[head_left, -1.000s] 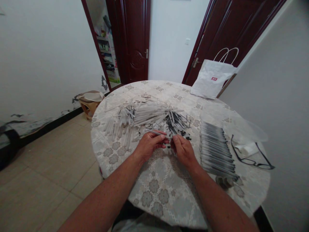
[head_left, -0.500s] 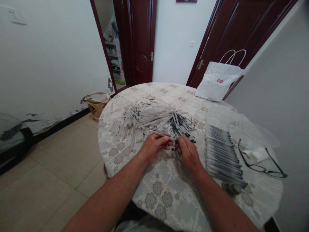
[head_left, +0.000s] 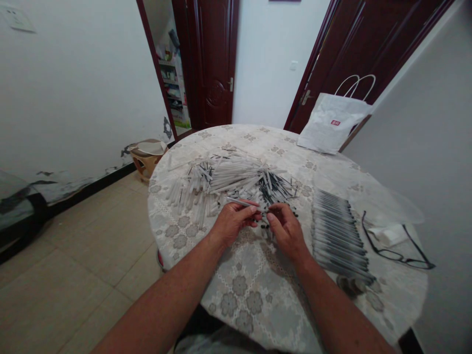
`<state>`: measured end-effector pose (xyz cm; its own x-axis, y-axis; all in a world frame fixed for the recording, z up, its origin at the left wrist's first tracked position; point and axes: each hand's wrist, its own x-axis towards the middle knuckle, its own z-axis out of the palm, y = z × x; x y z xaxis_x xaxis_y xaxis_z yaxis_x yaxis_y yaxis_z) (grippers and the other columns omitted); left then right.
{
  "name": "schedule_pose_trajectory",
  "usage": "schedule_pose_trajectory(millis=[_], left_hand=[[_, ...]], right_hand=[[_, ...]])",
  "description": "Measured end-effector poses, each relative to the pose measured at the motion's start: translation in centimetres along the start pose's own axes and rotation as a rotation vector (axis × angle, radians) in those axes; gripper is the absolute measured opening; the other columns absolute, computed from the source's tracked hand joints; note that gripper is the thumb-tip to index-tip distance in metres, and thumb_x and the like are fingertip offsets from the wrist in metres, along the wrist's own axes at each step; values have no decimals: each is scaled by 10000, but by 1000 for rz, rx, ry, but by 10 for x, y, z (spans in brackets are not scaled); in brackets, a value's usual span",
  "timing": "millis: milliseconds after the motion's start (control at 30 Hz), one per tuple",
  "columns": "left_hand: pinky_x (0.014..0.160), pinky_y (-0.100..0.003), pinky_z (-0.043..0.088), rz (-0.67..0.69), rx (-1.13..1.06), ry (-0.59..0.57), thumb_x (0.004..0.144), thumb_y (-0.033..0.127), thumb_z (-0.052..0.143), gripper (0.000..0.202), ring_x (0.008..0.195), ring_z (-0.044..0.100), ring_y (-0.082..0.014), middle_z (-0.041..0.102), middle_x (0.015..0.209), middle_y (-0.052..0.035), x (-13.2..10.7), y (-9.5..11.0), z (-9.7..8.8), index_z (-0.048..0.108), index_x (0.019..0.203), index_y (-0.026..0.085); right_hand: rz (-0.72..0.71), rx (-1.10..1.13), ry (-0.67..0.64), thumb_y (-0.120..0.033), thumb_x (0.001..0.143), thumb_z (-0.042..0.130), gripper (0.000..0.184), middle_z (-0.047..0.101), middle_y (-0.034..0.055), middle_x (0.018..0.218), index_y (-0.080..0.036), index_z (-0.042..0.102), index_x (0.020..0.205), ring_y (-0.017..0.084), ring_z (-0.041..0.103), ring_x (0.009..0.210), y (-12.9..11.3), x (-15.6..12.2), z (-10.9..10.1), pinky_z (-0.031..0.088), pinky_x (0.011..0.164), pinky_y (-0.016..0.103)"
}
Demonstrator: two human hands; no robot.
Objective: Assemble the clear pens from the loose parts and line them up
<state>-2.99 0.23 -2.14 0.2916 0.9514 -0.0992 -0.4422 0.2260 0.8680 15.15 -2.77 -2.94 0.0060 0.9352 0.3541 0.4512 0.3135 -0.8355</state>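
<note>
My left hand [head_left: 233, 221] is closed around a thin white pen tube [head_left: 239, 201] whose end sticks out to the upper left. My right hand [head_left: 285, 228] pinches a small part at the tube's right end; I cannot make out what it is. Both hands meet at the near edge of a loose heap of white tubes and black refills [head_left: 236, 179] on a round table with a flowered lace cloth [head_left: 250, 285]. To the right of my right hand lies a neat row of finished pens [head_left: 337, 231].
Black-framed glasses [head_left: 396, 246] and a clear plastic bag [head_left: 372, 201] lie at the table's right side. A white paper bag [head_left: 334, 123] stands at the far edge against a dark door. A low stool [head_left: 147, 155] sits on the tiled floor at left.
My hands stay together at the heap's edge; the right fingers have shifted slightly against the tube's end. The view has drifted a little.
</note>
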Motion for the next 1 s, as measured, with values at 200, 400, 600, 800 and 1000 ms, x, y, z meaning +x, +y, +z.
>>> schedule_pose_trajectory(millis=[200, 400, 600, 800, 1000], left_hand=[[642, -300, 583, -2, 28, -25, 741, 335, 854, 338, 771, 736, -219, 761, 814, -98, 0, -1, -1, 759, 984, 120], [623, -294, 578, 15, -1, -3, 729, 329, 863, 332, 758, 733, -213, 773, 864, -111, 0, -2, 1, 756, 967, 124], [627, -300, 581, 8, 17, -8, 720, 362, 867, 365, 760, 731, -210, 773, 879, -108, 0, -2, 2, 746, 966, 122], [594, -286, 549, 132, 302, -32, 805, 442, 776, 336, 717, 695, -194, 740, 812, -72, 0, -3, 4, 744, 950, 140], [726, -300, 508, 376, 914, -110, 952, 405, 603, 254, 775, 666, -180, 724, 862, -53, -4, -14, 3, 739, 979, 192]], right_hand=[[28, -38, -79, -454, 1035, 421, 360, 542, -23, 668, -229, 560, 791, 152, 497, 616, -1, 0, 1, 375, 588, 273], [35, 19, -74, -471, 1005, 476, 284, 544, -34, 674, -234, 597, 907, 154, 504, 621, -1, 0, 0, 379, 584, 264], [50, 119, -148, -465, 1024, 450, 354, 524, -33, 632, -225, 545, 781, 144, 488, 582, -3, 1, -3, 378, 569, 266], [-126, -54, -130, -364, 983, 558, 210, 667, 18, 893, -214, 635, 1108, 155, 583, 707, -3, 5, -11, 453, 677, 281], [-301, -277, 10, -280, 1001, 512, 205, 738, 73, 976, -203, 689, 1069, 211, 681, 900, -4, 11, -27, 497, 824, 321]])
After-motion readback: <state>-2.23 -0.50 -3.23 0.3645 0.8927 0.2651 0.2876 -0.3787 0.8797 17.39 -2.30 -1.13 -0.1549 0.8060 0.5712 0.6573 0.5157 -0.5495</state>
